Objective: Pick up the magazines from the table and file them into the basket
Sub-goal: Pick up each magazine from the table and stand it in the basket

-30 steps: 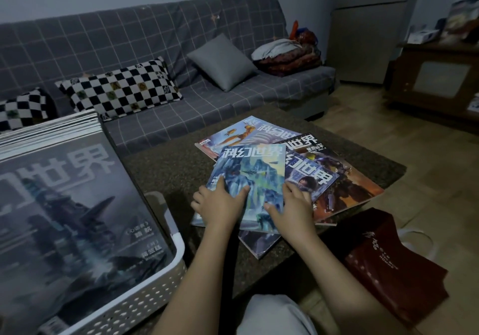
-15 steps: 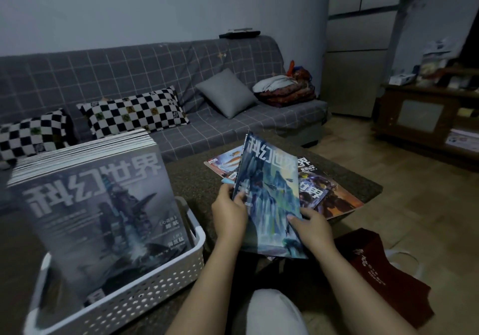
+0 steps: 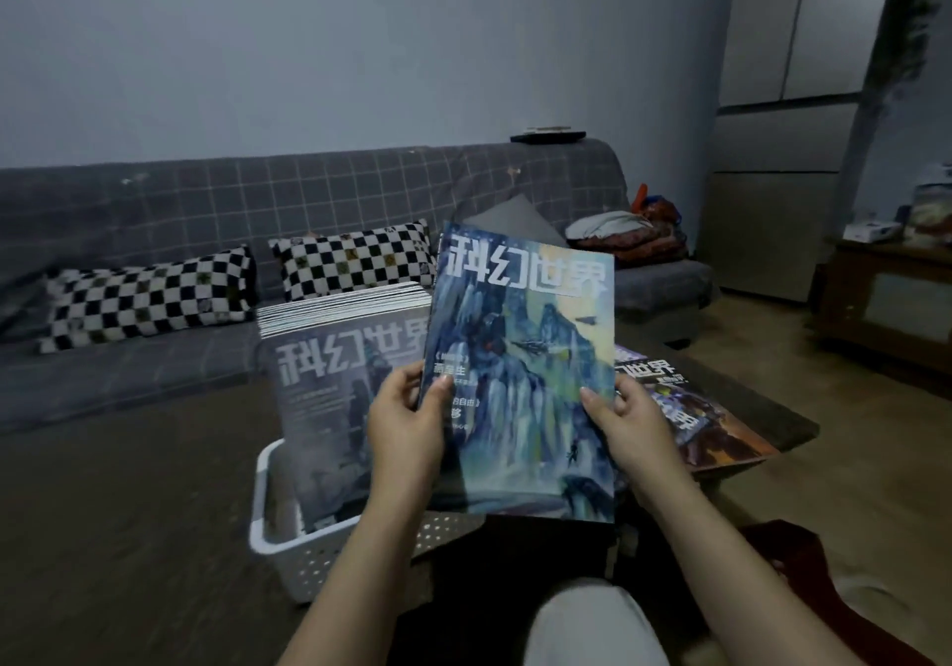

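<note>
Gripping a blue magazine by its two side edges, both hands hold it upright and clear of the tabletop, cover facing the camera. The left hand is closed on the left edge, thumb lying across the cover and fingers hidden behind. The right hand is closed on the right edge the same way, thumb on the front. The hands are well apart, a cover's width between them.

Large white characters across the top of the cover read 科幻世界; the smaller lines of text near the left thumb are too blurred to read. The held copy overlaps the front of a row of magazines standing in a white perforated basket; the front one, grey, bears the same 科幻世界 title. To the right, more magazines lie flat on the tabletop, one showing 世界 in white. Behind stands a grey checked sofa with black-and-white chequered cushions.
</note>
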Available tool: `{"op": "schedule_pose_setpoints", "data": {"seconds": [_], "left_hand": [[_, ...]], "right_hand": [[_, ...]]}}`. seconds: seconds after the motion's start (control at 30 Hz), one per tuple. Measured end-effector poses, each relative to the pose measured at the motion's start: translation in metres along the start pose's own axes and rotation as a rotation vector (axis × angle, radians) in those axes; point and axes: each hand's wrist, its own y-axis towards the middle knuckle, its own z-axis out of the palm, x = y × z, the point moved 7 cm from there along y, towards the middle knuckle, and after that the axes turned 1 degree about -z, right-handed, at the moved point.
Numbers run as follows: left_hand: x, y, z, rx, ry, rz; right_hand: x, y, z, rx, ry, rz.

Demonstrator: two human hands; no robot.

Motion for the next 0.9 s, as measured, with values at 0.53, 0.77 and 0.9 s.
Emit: {"op": "schedule_pose_setpoints", "data": {"seconds": [0.53, 0.77, 0.9], "left_hand": [[0.009, 0.018, -0.153, -0.374, 0.412, 0.091], [0.044, 0.012, -0.144, -0.301, 0.635, 0.096], [0.049, 0.006, -0.140, -0.326, 0.685, 0.109]], "right_hand": [[0.025, 0.018, 0.151, 0.119, -0.286, -0.146], [-0.019, 0.011, 0.142, 0.031, -0.457, -0.072], [-0.029, 0.009, 0.141, -0.003, -0.413, -0.017]]}}
